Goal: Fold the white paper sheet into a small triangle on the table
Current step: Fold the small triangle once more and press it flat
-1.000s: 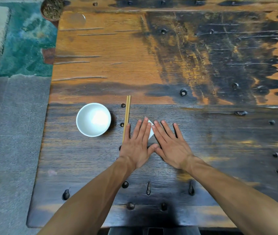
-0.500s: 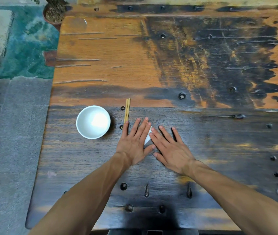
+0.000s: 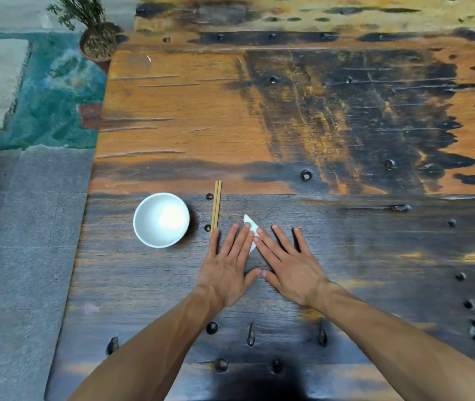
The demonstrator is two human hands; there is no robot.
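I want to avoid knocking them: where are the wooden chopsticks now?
In the head view, the pair of wooden chopsticks lies left of centre, between the white bowl and the folded white paper, its near end by the left hand.

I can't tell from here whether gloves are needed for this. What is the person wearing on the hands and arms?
Nothing that shows. The left hand and right hand are bare, with no gloves, rings or watch in sight. Both forearms are uncovered as far as the picture's bottom edge, so no sleeve appears.
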